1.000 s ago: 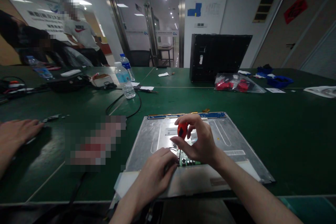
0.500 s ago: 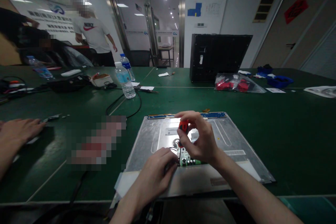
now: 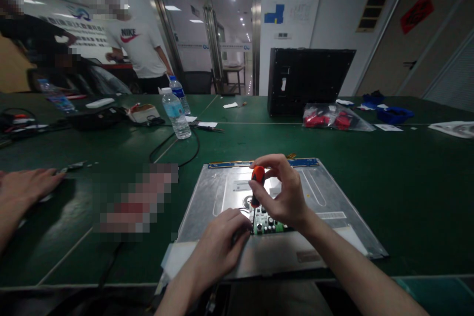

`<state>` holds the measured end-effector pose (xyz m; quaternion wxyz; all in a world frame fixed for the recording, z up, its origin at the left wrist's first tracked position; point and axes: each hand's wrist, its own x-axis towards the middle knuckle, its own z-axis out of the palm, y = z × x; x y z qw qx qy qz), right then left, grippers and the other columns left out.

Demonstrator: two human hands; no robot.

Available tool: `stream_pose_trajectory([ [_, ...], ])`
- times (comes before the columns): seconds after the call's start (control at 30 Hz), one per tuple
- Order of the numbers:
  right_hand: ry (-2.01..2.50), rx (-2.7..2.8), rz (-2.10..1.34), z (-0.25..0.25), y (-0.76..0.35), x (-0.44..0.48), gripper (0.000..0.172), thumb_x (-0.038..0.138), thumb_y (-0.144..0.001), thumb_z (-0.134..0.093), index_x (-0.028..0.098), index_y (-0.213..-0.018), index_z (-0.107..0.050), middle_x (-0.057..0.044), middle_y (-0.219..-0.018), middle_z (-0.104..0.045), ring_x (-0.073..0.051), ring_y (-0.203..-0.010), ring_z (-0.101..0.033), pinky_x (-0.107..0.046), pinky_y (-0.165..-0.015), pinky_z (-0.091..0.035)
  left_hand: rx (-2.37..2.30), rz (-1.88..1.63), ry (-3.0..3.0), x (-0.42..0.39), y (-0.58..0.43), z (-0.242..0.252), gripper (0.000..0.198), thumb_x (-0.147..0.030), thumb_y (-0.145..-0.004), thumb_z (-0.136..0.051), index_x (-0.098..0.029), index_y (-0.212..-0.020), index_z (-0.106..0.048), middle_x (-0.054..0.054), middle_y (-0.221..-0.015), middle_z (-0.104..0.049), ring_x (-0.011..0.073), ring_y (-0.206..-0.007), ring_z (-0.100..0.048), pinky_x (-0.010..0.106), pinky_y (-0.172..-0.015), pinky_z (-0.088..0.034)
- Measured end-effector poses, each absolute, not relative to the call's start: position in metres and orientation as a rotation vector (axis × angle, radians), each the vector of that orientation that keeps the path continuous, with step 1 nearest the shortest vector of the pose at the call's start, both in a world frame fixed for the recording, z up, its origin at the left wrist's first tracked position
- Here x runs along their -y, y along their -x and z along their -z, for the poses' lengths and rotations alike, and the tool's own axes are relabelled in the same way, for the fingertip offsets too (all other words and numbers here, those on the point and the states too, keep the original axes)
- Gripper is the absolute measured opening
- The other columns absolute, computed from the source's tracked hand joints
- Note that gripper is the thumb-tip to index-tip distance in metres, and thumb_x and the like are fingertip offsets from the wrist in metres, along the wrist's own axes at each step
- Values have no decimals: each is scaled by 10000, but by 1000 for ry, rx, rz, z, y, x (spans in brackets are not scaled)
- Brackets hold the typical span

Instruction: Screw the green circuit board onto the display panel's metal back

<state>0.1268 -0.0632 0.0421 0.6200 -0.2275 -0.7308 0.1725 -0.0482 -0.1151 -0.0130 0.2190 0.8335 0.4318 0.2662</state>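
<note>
My right hand point(image 3: 283, 192) grips the red and black handle of a screwdriver point(image 3: 258, 176) between thumb and fingers. The screwdriver stands nearly upright, its thin shaft pointing down at the left edge of a green circuit board point(image 3: 272, 224). Close to the shaft's lower end, my left hand point(image 3: 225, 237) has its fingers drawn together; what they hold, if anything, is hidden. The board lies on a flat silver metal panel point(image 3: 318, 237), with a blue strip board point(image 3: 303, 162) along the panel's far edge. The screwdriver's tip is too small to make out.
Another person's hand point(image 3: 29, 187) rests on the green table point(image 3: 414, 197) at left. Water bottles point(image 3: 178, 117) and a black cable stand beyond the panel's left. A black monitor-like case point(image 3: 307, 81) and a bag of red items point(image 3: 335, 117) are at the back right.
My right hand's fingers have shifted around the handle, which now shows more of its orange-red top. My left hand stays in place. People in the background have moved slightly.
</note>
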Motion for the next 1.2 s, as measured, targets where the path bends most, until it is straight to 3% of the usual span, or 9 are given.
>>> stream_pose_trajectory([
  [0.13,489,1687,-489,-42,-127,65,273,87,-781,-574,210,-1021,-529,-30,-916,-668,-120,-729,-652,-256,-650,-582,-1202,-730,-2303,115,47,11,146,-122,-890,-464,-199,-856,-583,38,-881,-635,199,-859,-586,299,-720,-430],
  [0.4,453,1709,-638,-39,-125,64,339,190,-777,-712,216,-1025,-483,-26,-889,-711,-109,-641,-666,-218,-556,-575,-1194,-738,-2318,114,47,11,136,-130,-886,-470,-199,-852,-581,35,-851,-626,198,-822,-582,292,-690,-420],
  [0.57,449,1752,-542,-45,-129,66,264,112,-788,-589,210,-1027,-538,-7,-839,-639,-120,-689,-631,-247,-599,-567,-1188,-734,-2316,115,47,11,142,-129,-896,-470,-201,-845,-582,41,-864,-636,203,-847,-592,291,-708,-430],
  [0.67,476,1776,-444,-45,-130,66,230,157,-791,-589,221,-1007,-543,-21,-883,-592,-144,-758,-608,-255,-580,-550,-1183,-736,-2317,115,47,11,144,-122,-890,-472,-201,-842,-583,39,-862,-634,204,-849,-590,293,-714,-433],
  [0.8,474,1783,-278,-40,-129,63,276,262,-793,-706,230,-1015,-546,-14,-901,-550,-113,-678,-558,-238,-534,-527,-1181,-749,-2309,115,47,12,146,-105,-876,-473,-200,-844,-579,33,-880,-637,198,-850,-590,292,-724,-438],
  [0.9,471,1798,-226,-39,-127,62,274,277,-813,-711,239,-1042,-567,-16,-901,-573,-108,-657,-555,-239,-529,-522,-1182,-752,-2305,115,47,12,142,-110,-876,-474,-198,-825,-572,34,-879,-636,198,-853,-591,292,-725,-441],
  [1.07,460,1825,-242,-41,-129,65,303,128,-793,-562,220,-1081,-556,-16,-830,-632,-133,-670,-591,-256,-535,-507,-1173,-729,-2292,115,47,10,172,-117,-901,-455,-199,-905,-605,44,-912,-645,205,-878,-593,308,-755,-457],
  [1.2,505,1816,-214,-38,-128,65,241,199,-804,-596,220,-1035,-532,-2,-778,-638,-125,-605,-595,-262,-539,-510,-1193,-726,-2300,116,46,9,163,-121,-894,-465,-197,-889,-609,47,-898,-646,206,-871,-593,304,-737,-460],
])
